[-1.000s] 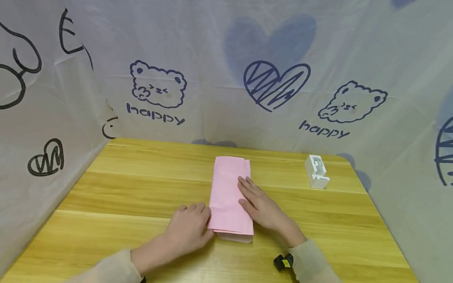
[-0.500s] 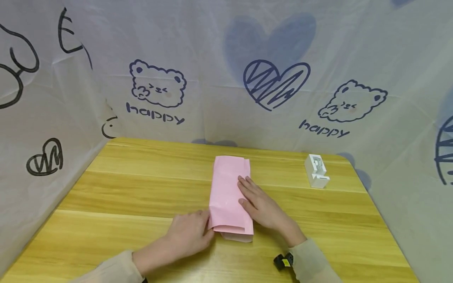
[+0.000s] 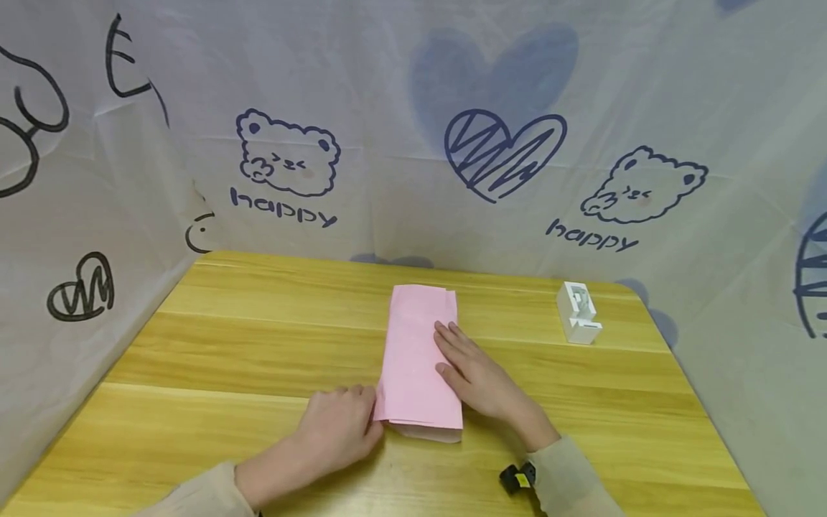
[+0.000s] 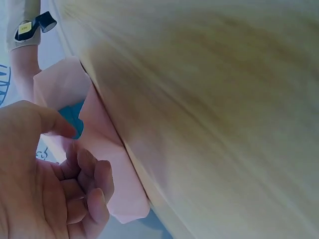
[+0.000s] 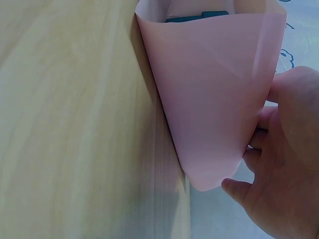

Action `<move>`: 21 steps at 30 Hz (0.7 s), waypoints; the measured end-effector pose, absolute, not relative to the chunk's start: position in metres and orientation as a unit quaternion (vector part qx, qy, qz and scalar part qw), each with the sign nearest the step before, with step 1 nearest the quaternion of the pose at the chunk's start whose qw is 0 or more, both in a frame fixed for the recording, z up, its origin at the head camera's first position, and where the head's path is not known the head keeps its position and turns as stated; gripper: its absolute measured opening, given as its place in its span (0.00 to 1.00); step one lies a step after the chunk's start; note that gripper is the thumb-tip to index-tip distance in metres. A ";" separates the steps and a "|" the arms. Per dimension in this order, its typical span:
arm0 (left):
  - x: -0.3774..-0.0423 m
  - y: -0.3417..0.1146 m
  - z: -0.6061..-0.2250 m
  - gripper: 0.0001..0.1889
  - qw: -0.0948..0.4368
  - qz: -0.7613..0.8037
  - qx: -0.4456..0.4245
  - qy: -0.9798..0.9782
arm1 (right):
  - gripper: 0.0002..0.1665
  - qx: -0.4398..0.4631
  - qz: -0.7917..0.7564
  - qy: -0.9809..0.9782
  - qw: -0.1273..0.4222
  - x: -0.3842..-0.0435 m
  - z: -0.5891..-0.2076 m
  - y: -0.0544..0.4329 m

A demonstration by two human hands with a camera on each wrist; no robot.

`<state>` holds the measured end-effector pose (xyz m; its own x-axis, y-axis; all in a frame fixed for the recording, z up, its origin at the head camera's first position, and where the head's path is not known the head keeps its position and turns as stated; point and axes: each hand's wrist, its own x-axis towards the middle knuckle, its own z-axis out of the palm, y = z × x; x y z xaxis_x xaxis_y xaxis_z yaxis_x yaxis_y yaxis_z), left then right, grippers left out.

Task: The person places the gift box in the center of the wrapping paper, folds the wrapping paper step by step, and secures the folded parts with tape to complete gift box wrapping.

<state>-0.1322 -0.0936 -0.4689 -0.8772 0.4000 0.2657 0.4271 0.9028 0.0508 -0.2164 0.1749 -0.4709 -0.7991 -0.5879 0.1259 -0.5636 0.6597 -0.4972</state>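
Observation:
Pink paper (image 3: pixel 416 359), folded over into a long narrow wrap, lies on the wooden table in the head view. Inside its open near end a blue-green object (image 4: pixel 72 118) shows in the left wrist view; its kind is hidden by the paper. My left hand (image 3: pixel 339 427) pinches the paper's near left corner between thumb and curled index finger. Along the right side of the wrap rests my right hand (image 3: pixel 481 380), its fingers laid nearly straight over the top edge. The right wrist view shows the paper's side (image 5: pixel 214 94) sloping from the table.
A small white tape dispenser (image 3: pixel 577 316) stands at the back right of the wooden table (image 3: pixel 258 323). White cloth (image 3: pixel 388 143) printed with bears and hearts hangs behind and at both sides. A black wrist camera (image 3: pixel 517 478) sits at the right sleeve.
My left hand has shifted slightly left, drawing the paper's near left corner outward. The upper flap, lifted half a second ago, now lies flatter. The right hand stays in place.

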 end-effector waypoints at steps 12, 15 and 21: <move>-0.131 -0.094 -0.474 0.16 0.093 -0.062 -0.231 -0.967 | 0.35 -0.317 -0.265 0.910 0.021 -0.216 -0.470 0.176; -0.131 -0.095 -0.473 0.16 0.073 -0.093 -0.236 -0.964 | 0.35 -0.320 -0.266 0.909 0.020 -0.216 -0.470 0.175; -0.134 -0.100 -0.468 0.21 0.005 -0.182 -0.214 -0.960 | 0.35 -0.323 -0.267 0.908 0.019 -0.216 -0.471 0.175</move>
<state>-0.1335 -0.1001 -0.4675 -0.9088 0.4080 0.0875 0.4117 0.8428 0.3466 -0.2159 0.1750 -0.4710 -0.7904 -0.5966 0.1388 -0.5767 0.6484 -0.4970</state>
